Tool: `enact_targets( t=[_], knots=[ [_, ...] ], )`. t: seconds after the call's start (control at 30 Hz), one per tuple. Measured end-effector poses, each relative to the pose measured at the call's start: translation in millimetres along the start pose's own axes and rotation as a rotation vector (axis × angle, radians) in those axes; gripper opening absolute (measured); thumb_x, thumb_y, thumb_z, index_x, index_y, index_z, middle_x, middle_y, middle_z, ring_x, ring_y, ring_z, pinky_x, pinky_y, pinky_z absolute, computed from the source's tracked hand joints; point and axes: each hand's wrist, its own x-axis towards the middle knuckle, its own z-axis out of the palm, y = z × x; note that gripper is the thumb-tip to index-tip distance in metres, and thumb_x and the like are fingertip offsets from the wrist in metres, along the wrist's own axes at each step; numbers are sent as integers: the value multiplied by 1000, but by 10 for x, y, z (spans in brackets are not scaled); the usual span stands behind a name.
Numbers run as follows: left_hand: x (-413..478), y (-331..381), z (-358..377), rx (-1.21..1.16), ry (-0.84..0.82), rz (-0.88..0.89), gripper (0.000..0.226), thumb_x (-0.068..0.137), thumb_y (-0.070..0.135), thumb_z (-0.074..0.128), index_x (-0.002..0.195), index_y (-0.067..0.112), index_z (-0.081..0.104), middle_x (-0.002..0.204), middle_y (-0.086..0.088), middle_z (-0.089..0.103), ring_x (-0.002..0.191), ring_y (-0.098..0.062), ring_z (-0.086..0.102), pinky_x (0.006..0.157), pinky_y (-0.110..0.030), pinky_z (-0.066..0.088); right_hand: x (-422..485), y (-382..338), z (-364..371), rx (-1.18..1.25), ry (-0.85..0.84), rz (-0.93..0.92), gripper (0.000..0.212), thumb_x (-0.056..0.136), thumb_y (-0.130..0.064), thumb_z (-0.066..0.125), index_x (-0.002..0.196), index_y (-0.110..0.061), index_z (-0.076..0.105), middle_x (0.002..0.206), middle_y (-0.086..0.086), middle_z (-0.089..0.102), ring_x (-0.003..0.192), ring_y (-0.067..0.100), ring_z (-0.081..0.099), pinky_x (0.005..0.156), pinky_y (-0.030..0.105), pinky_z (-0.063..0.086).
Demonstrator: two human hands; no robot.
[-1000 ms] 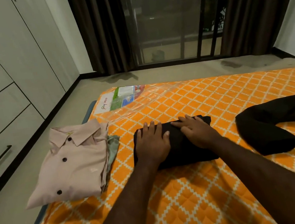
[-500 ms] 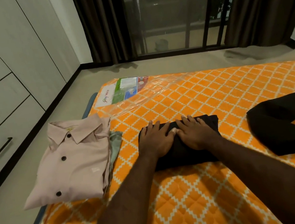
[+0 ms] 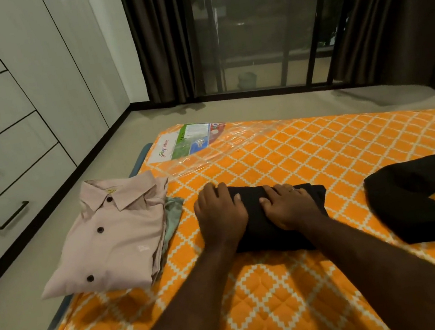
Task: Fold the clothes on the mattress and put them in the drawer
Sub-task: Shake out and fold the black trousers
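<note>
Clothes lie in three lots on the orange mattress (image 3: 308,149) in the head view, the only view there is. A black folded garment (image 3: 267,231) sits straight in front of the person, its long axis running left to right across the body. The left hand (image 3: 220,216) covers its left end with fingers bent over the far edge; whether it grips or only presses cannot be told. The right hand (image 3: 289,207) lies flat and open on the middle, pressing down. Just to the left, on the mattress edge, is a folded pink shirt (image 3: 118,233) stacked on a greenish garment (image 3: 175,218). A loose black garment (image 3: 418,200) waits unfolded on the right, well apart. The drawers (image 3: 12,182) stand shut to the left beyond the pile, so the left hand is the nearer one for carrying that way.
</note>
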Motion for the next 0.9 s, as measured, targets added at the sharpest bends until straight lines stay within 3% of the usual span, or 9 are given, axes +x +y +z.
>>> enact_targets(
  t=[0.07, 0.13, 0.3, 0.43, 0.53, 0.67, 0.73, 0.8, 0.9],
  knots=[
    [-161, -59, -71, 63, 81, -9, 29, 93, 39, 57, 109, 15, 60, 103, -7, 60, 94, -27, 57, 81, -41, 44, -59, -70, -25, 27, -17, 90, 68, 104, -58, 16, 162, -23, 18, 166, 8, 26, 154, 30, 21, 122, 54, 18],
    [-264, -107, -150, 6, -10, -84, 30, 98, 44, 51, 109, 17, 57, 96, -4, 64, 87, -26, 62, 76, -39, 45, -124, -202, -37, 90, -18, 209, 69, 104, -56, 20, 162, -19, 19, 164, 13, 28, 152, 35, 22, 120, 57, 19],
    [-255, 34, -330, -171, -357, -423, 72, 96, 67, 44, 154, 29, 23, 129, -13, 61, 112, -36, 63, 82, -40, 49, -115, -508, -126, 177, -35, 494, 68, 100, -51, 38, 157, -19, 21, 155, 24, 37, 143, 47, 32, 114, 66, 27],
    [-326, 158, -281, -697, -602, -645, 99, 93, 59, 61, 158, 42, -11, 157, -13, 38, 128, -38, 54, 97, -39, 49, -152, -535, -255, 196, -60, 453, 57, 95, -46, 50, 144, -20, 37, 141, 19, 51, 132, 44, 48, 103, 55, 46],
    [-279, 156, -237, -779, -490, -662, 95, 95, 41, 66, 160, 38, -3, 157, -13, 38, 128, -37, 54, 94, -35, 48, -152, -436, -455, 132, -77, 387, 56, 90, -49, 58, 135, -15, 56, 130, 11, 61, 119, 31, 61, 84, 35, 50],
    [-130, -43, -217, -707, -326, -699, 69, 100, 38, 57, 156, 32, 17, 135, -18, 60, 116, -40, 61, 92, -41, 51, -219, -57, -329, 380, -213, 341, 84, 81, -79, 60, 123, -6, 64, 116, 18, 68, 91, 34, 70, 81, 42, 59],
    [-117, -92, -185, -625, -355, -649, 56, 100, 45, 53, 148, 28, 30, 131, -17, 61, 113, -39, 62, 94, -44, 52, -406, 20, -127, 410, -174, 352, 105, 73, -99, 39, 118, -8, 65, 119, 17, 67, 97, 33, 66, 77, 38, 50],
    [-153, -77, -169, -542, -402, -611, 56, 98, 57, 48, 142, 24, 38, 130, -13, 62, 113, -38, 62, 95, -47, 53, -506, -44, -2, 406, -77, 403, 109, 72, -102, 26, 121, -11, 62, 122, 15, 66, 104, 35, 64, 77, 38, 46],
    [-160, -112, -219, -666, -523, -639, 79, 82, 72, 62, 143, 29, 37, 133, -4, 59, 117, -34, 61, 93, -42, 51, -455, -177, -26, 477, -72, 440, 107, 77, -97, 31, 138, -12, 55, 135, 16, 61, 116, 38, 62, 85, 40, 48]
  ],
)
